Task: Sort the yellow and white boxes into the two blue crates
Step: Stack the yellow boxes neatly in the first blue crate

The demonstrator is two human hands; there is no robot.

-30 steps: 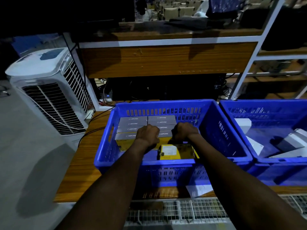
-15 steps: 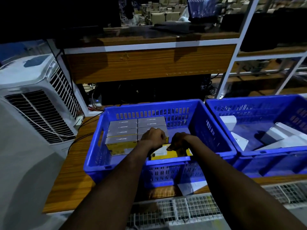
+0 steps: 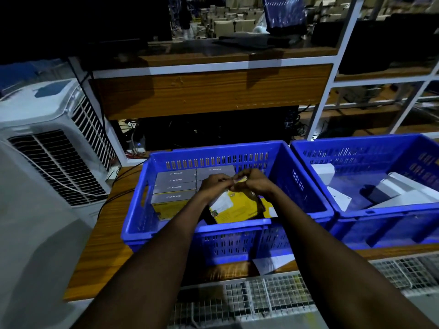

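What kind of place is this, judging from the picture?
Probably a warehouse or packing workshop: blue crates of boxed goods on a wooden bench, white-framed shelving behind, an air cooler beside it.

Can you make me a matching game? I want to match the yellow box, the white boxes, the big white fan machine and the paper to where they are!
Things:
1. yellow box
2. white boxes
3. white cooler
4. paper

Places:
A. inside the right crate
B. standing left of the table
C. held by the left hand and right hand in the left crate
D. poking out from under the left crate

Pairs: 1-C, 2-A, 3-B, 4-D
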